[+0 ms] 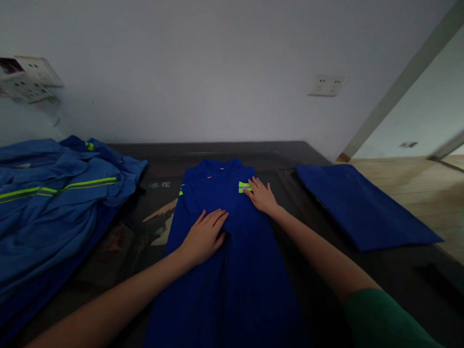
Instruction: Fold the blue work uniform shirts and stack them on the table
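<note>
In front of me a blue work coverall (254,259) lies flat on the dark table, its collar towards the wall and its lower part running out of view at the bottom. My left hand (206,236) rests palm down on its middle, fingers stretched out and nothing held. Further up on the right, my right hand (261,195) lies flat near the garment's edge, its fingertips at a yellow-green reflective band (244,187). Another bit of such a band shows at the left edge. The palms' undersides are hidden.
A heap of blue clothes with reflective stripes (66,215) lies at the left. On the right, a folded blue garment (364,210) sits near the dark table's (277,151) edge. Behind stands a white wall with a socket plate (327,85); wooden floor (399,181) shows beyond.
</note>
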`<action>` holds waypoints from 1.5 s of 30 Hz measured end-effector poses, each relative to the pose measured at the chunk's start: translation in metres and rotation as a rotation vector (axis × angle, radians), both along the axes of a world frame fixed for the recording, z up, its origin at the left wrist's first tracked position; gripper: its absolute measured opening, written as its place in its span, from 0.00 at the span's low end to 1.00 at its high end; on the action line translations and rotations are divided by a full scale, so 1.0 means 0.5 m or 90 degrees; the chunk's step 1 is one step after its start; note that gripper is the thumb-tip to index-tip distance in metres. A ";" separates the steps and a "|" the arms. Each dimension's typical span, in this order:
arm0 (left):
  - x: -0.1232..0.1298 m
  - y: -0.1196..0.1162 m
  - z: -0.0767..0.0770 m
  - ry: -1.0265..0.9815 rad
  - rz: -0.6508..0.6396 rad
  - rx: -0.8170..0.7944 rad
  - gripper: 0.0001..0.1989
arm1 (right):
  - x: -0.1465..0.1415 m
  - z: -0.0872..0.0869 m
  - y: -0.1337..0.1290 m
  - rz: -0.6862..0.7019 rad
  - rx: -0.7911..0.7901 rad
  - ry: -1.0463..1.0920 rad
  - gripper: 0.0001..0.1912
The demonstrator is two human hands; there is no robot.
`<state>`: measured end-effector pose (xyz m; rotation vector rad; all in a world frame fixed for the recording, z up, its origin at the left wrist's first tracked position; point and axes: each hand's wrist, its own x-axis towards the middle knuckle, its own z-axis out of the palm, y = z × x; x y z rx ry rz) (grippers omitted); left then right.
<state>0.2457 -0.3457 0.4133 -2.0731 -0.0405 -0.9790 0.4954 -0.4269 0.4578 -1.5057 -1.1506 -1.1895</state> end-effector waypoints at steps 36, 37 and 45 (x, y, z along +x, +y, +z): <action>-0.038 -0.044 -0.024 -0.130 0.111 0.005 0.13 | -0.151 -0.091 -0.053 0.490 -0.083 -0.270 0.03; -0.041 -0.046 -0.022 -0.133 0.118 0.003 0.14 | -0.151 -0.092 -0.053 0.489 -0.081 -0.266 0.03; -0.041 -0.052 -0.009 -0.137 0.082 0.090 0.13 | -0.146 -0.097 -0.059 0.508 -0.074 -0.272 0.10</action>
